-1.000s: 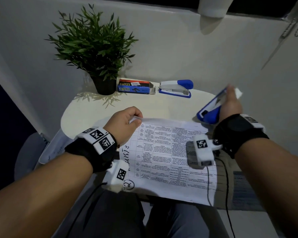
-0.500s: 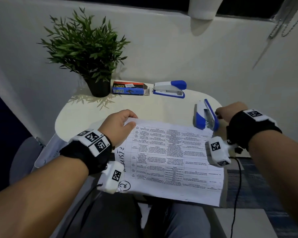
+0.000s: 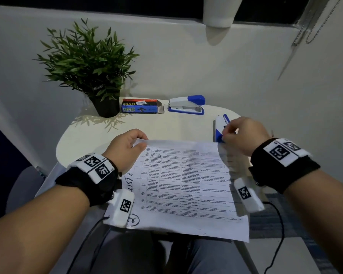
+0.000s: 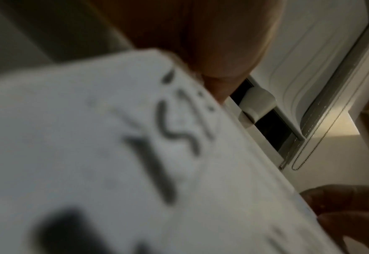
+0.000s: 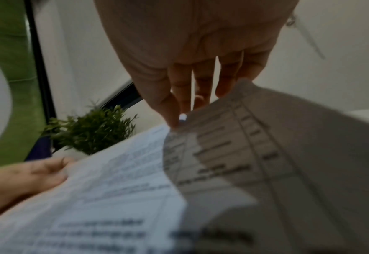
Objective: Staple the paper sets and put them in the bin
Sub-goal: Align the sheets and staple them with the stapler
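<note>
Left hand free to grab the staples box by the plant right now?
Probably not as is: the left hand grips the paper set by its far corner. The path to the staples box looks open, but it would have to let go first.

Both our hands out front, forearms reaching forward

Our left hand (image 3: 127, 149) pinches the paper's far-left corner (thumb on top); our right hand (image 3: 244, 138) curls its fingers (image 5: 179, 96) at the far-right corner.

bare table (image 3: 166, 127) lies between paper (image 3: 186, 184) and back row; plant (image 3: 87, 62), staple box (image 3: 140, 106), stapler (image 3: 186, 105) line the wall
</note>
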